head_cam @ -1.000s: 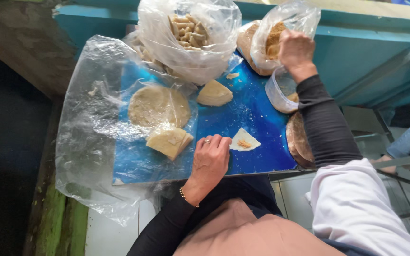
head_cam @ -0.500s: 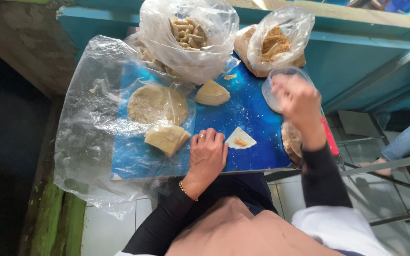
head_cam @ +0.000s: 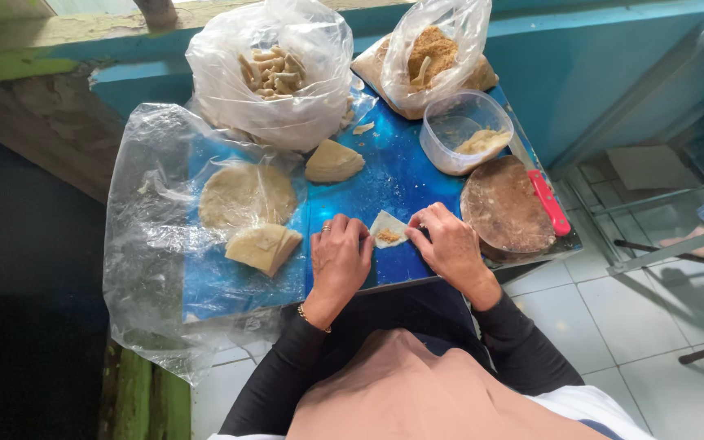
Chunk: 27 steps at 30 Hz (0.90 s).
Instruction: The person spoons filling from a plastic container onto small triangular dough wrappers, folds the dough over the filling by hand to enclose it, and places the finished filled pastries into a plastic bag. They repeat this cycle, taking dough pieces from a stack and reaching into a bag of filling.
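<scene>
While a loose plastic sheet point(head_cam: 156, 244) covers the blue board's point(head_cam: 401, 175) left side under a round wrapper stack point(head_cam: 246, 195), the left hand point(head_cam: 340, 261) and right hand point(head_cam: 450, 244) pinch a small filled wrapper point(head_cam: 388, 229) at the near edge, fingers curled on its corners. Filling could spill if the thin dough tears or slips off.

At the centre of the frame, the left hand point(head_cam: 338, 259) and right hand point(head_cam: 448, 244) pinch a small filled wrapper point(head_cam: 388, 229) on the blue table point(head_cam: 405, 175); a clear tub point(head_cam: 464, 130) sits upper right.
</scene>
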Each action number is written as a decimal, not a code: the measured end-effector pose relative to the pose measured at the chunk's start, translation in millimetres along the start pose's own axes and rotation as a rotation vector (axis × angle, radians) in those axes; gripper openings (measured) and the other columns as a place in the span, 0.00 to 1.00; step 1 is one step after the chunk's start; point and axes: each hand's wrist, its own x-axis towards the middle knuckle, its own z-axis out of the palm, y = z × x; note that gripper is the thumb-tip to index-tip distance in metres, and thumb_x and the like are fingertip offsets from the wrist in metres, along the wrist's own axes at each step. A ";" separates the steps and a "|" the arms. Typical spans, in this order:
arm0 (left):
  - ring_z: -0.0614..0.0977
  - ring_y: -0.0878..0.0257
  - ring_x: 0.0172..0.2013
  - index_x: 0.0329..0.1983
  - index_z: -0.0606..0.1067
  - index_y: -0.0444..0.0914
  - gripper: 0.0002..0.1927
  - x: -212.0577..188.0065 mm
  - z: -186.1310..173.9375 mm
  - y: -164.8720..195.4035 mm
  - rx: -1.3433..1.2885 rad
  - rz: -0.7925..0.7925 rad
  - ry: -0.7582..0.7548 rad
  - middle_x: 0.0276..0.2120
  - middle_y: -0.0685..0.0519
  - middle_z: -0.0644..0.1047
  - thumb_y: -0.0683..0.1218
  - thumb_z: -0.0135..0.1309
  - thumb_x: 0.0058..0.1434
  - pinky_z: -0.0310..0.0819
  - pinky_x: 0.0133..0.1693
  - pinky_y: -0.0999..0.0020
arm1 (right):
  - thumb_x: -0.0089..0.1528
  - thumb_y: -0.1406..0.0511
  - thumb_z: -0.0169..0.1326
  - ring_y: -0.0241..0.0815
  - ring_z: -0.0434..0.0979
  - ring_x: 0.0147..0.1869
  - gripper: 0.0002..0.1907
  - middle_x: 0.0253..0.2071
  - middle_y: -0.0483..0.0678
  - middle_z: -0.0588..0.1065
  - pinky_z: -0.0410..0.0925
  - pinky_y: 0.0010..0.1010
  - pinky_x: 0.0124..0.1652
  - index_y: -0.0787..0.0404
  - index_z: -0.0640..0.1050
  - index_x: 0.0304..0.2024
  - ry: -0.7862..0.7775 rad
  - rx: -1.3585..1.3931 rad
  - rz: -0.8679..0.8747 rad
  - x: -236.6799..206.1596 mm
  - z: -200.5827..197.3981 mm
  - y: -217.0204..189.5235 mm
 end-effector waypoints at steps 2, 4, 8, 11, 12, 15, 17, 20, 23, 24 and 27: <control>0.77 0.50 0.40 0.33 0.76 0.40 0.06 0.8 -1.0 -0.7 -0.004 -0.001 -0.011 0.35 0.50 0.76 0.45 0.61 0.57 0.65 0.39 0.52 | 0.60 0.62 0.62 0.53 0.78 0.42 0.09 0.38 0.50 0.74 0.71 0.42 0.38 0.59 0.78 0.37 0.065 -0.015 -0.049 -0.6 1.2 -1.3; 0.78 0.50 0.39 0.33 0.75 0.39 0.06 0.9 -1.9 -0.6 -0.010 -0.014 -0.018 0.34 0.50 0.76 0.44 0.61 0.57 0.65 0.37 0.52 | 0.60 0.63 0.61 0.52 0.78 0.41 0.07 0.38 0.50 0.74 0.71 0.42 0.37 0.59 0.78 0.36 0.002 -0.013 -0.011 -0.5 2.4 -3.6; 0.79 0.50 0.39 0.33 0.75 0.39 0.05 0.3 0.4 0.9 -0.042 -0.003 -0.005 0.33 0.50 0.77 0.44 0.60 0.59 0.66 0.38 0.53 | 0.61 0.64 0.60 0.52 0.79 0.40 0.05 0.36 0.51 0.75 0.71 0.42 0.37 0.59 0.78 0.35 -0.010 0.022 -0.022 1.8 3.8 -6.8; 0.80 0.51 0.38 0.34 0.75 0.39 0.05 -0.9 3.5 -0.1 -0.098 -0.022 -0.003 0.33 0.51 0.78 0.44 0.59 0.60 0.66 0.39 0.54 | 0.62 0.65 0.59 0.51 0.78 0.36 0.05 0.36 0.50 0.77 0.70 0.40 0.36 0.59 0.78 0.36 0.007 0.083 -0.013 3.5 4.5 -7.6; 0.80 0.51 0.39 0.35 0.74 0.39 0.05 -1.3 4.8 -0.7 -0.122 -0.027 0.003 0.34 0.51 0.79 0.44 0.59 0.60 0.66 0.39 0.54 | 0.62 0.64 0.60 0.49 0.79 0.34 0.06 0.36 0.49 0.77 0.71 0.38 0.35 0.60 0.77 0.37 -0.016 0.131 0.039 3.7 4.7 -7.8; 0.81 0.53 0.38 0.38 0.74 0.38 0.06 -3.1 8.2 -1.3 -0.220 -0.042 0.009 0.35 0.51 0.80 0.43 0.59 0.60 0.68 0.40 0.56 | 0.61 0.63 0.61 0.45 0.79 0.30 0.08 0.34 0.48 0.79 0.71 0.35 0.33 0.60 0.77 0.39 -0.035 0.241 0.128 3.9 5.4 -8.8; 0.81 0.53 0.38 0.40 0.74 0.38 0.08 -4.0 8.9 -1.8 -0.283 -0.028 0.024 0.36 0.51 0.80 0.42 0.60 0.60 0.69 0.41 0.57 | 0.61 0.63 0.62 0.43 0.79 0.31 0.09 0.34 0.48 0.79 0.71 0.32 0.32 0.60 0.77 0.39 0.008 0.277 0.094 3.2 6.0 -10.3; 0.81 0.52 0.40 0.42 0.74 0.37 0.10 -6.0 7.9 -1.6 -0.343 0.031 0.043 0.37 0.50 0.80 0.41 0.61 0.59 0.71 0.43 0.58 | 0.61 0.64 0.62 0.41 0.80 0.32 0.10 0.35 0.47 0.79 0.70 0.31 0.31 0.60 0.77 0.41 0.028 0.323 0.104 1.7 6.9 -13.0; 0.81 0.51 0.41 0.44 0.74 0.37 0.11 -6.4 6.3 -1.6 -0.343 0.111 0.035 0.38 0.50 0.80 0.39 0.61 0.58 0.72 0.44 0.57 | 0.60 0.64 0.62 0.42 0.81 0.35 0.10 0.36 0.47 0.79 0.70 0.32 0.31 0.60 0.77 0.41 -0.013 0.307 0.093 -0.4 5.9 -13.9; 0.80 0.50 0.41 0.44 0.74 0.37 0.12 -6.8 5.8 -1.6 -0.334 0.136 0.027 0.38 0.49 0.80 0.39 0.61 0.57 0.71 0.43 0.57 | 0.60 0.65 0.62 0.43 0.81 0.37 0.10 0.36 0.46 0.80 0.71 0.33 0.33 0.59 0.78 0.42 -0.014 0.287 0.044 -1.5 4.8 -13.6; 0.80 0.49 0.41 0.43 0.74 0.36 0.12 -8.6 5.7 -2.0 -0.262 0.189 0.001 0.38 0.49 0.80 0.39 0.61 0.56 0.71 0.43 0.55 | 0.59 0.65 0.63 0.45 0.79 0.42 0.11 0.39 0.45 0.81 0.72 0.35 0.40 0.58 0.80 0.44 -0.014 0.210 -0.112 -5.5 0.0 -12.5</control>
